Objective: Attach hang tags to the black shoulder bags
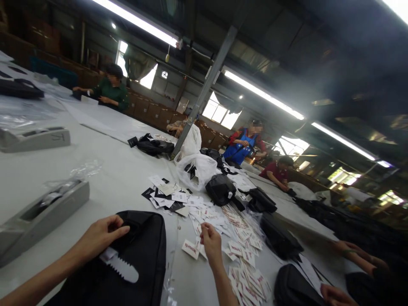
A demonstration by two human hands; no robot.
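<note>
Your left hand (pixel 102 236) has its fingers curled shut on the top edge of the black bag (pixel 140 255), which lies flat on the tabletop (pixel 121 174). Just right of the bag, your right hand (pixel 211 243) pinches shut over the loose tags (pixel 242 248); I cannot tell if it holds 1. Dragging your forearm could scatter them.

Long white table (pixel 114 170): black bag (pixel 146 250) lower left, paper tags (pixel 237 248) scattered centre, grey tape dispenser (pixel 38 212) far left, plastic bag (pixel 197 170) above centre.

Dim workshop, fluorescent ceiling tubes (pixel 261 91), bright windows (pixel 219 114), steel post (pixel 207 85), long white table (pixel 105 178)
</note>
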